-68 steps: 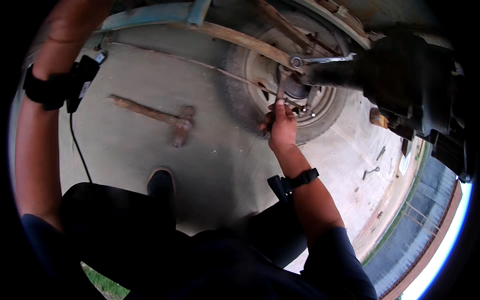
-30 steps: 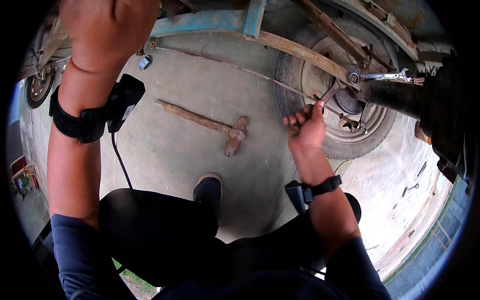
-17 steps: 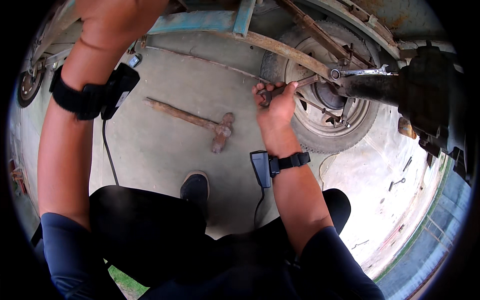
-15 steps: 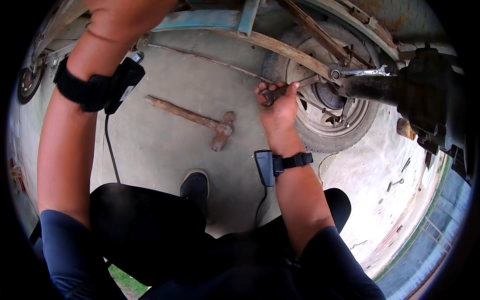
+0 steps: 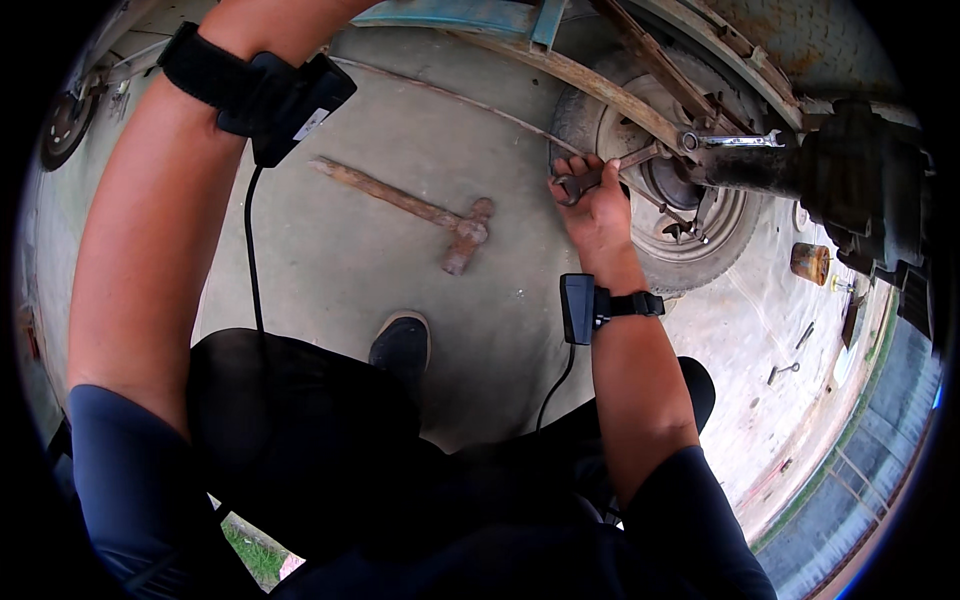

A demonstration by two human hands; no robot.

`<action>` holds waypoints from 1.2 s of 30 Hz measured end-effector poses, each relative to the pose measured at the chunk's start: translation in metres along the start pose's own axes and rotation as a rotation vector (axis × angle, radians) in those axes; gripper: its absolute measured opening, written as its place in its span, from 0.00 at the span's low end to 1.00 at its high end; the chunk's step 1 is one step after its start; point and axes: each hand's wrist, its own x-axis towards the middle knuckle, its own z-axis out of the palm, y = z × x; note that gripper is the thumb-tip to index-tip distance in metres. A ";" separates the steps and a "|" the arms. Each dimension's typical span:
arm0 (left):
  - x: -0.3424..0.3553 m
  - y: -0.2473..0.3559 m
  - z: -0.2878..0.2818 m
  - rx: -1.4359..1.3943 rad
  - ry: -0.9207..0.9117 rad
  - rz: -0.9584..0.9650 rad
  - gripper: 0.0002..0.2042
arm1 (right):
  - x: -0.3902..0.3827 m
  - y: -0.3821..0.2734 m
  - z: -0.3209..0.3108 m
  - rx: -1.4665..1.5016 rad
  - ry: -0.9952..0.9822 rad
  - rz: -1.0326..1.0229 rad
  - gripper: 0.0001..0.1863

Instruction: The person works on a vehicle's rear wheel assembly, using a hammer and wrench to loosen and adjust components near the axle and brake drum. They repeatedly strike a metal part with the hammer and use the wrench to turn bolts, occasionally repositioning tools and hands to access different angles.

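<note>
My right hand [image 5: 598,208] is closed around a dark open-ended wrench [image 5: 637,157]. One jaw of the wrench sticks out past my fingers, and its far end reaches the metal parts beside the axle [image 5: 750,170]. A shiny combination wrench [image 5: 735,140] sits just above the axle, its ring end toward my hand. My left arm stretches up, and only the base of my left hand [image 5: 290,22] shows at the top edge; its fingers are cut off. A rusty hammer [image 5: 468,236] with a wooden handle lies on the concrete floor between my arms.
A wheel with a tyre [image 5: 705,255] stands behind my right hand. Rusty frame bars [image 5: 590,90] and a blue beam [image 5: 450,14] cross above. A rusty can [image 5: 810,263] and a small tool [image 5: 783,373] are at the right. My shoe [image 5: 402,345] is below the hammer.
The whole scene has shifted right and slightly up in the view. My left hand has slid further out past the top edge. My right hand keeps its hold on the wrench.
</note>
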 end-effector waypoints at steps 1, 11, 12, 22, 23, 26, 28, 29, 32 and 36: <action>-0.001 -0.001 -0.001 -0.014 -0.001 0.001 0.15 | -0.004 0.002 -0.001 -0.033 0.002 -0.009 0.20; 0.004 0.001 -0.007 -0.057 -0.022 -0.027 0.15 | -0.003 -0.012 -0.001 -0.087 -0.063 0.063 0.16; 0.004 0.003 -0.006 -0.063 -0.008 -0.042 0.15 | -0.003 -0.016 0.000 -0.083 -0.055 0.052 0.16; 0.002 -0.003 -0.022 -0.212 -0.033 -0.183 0.15 | -0.016 -0.004 -0.012 -0.127 -0.175 0.111 0.13; 0.002 -0.002 -0.023 -0.185 -0.080 -0.198 0.15 | -0.014 -0.008 -0.016 -0.136 -0.181 0.113 0.13; 0.001 -0.002 -0.015 -0.169 -0.006 -0.200 0.15 | -0.005 -0.013 -0.021 -0.226 -0.152 0.123 0.12; -0.001 -0.003 -0.012 -0.163 -0.012 -0.218 0.15 | 0.000 -0.010 -0.019 -0.290 -0.122 0.139 0.12; 0.000 -0.001 -0.013 -0.167 -0.009 -0.229 0.15 | 0.000 -0.011 -0.020 -0.315 -0.100 0.141 0.12; -0.003 -0.001 -0.014 -0.186 -0.007 -0.252 0.15 | -0.012 -0.010 -0.008 -0.372 -0.003 0.159 0.11; -0.002 -0.002 -0.018 -0.216 -0.053 -0.294 0.15 | -0.030 -0.013 0.013 -0.382 0.068 0.193 0.13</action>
